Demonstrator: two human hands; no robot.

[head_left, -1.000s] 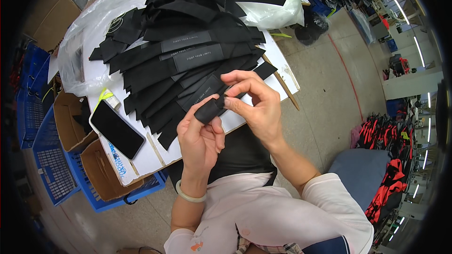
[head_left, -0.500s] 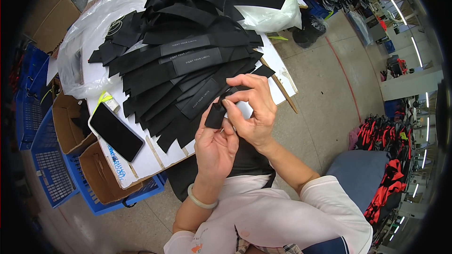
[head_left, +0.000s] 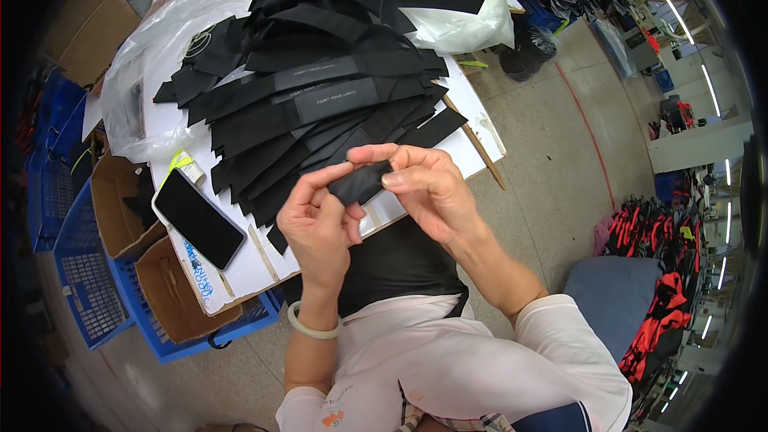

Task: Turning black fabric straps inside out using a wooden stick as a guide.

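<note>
My left hand (head_left: 316, 220) and my right hand (head_left: 428, 188) both grip a small folded black strap piece (head_left: 358, 182) just above the near edge of the white table (head_left: 240, 268). The left thumb and fingers pinch its lower left end; the right fingers curl over its upper right end. Behind my hands a big fanned pile of long black straps (head_left: 320, 92) with grey label bands covers the table. A black phone (head_left: 198, 218) lies face up on the table to the left of my left hand.
A clear plastic bag (head_left: 152, 72) lies at the table's left and a white bag with yellow-green contents (head_left: 456, 0) at the back right. Cardboard boxes (head_left: 120, 208) sit in blue crates (head_left: 76, 268) on the left. A black bag (head_left: 528, 48) rests on the floor at right.
Both hands have drawn the black piece slightly toward my body and lower over the table edge. The right fingers have shifted along the piece; the pile and phone have not moved.
</note>
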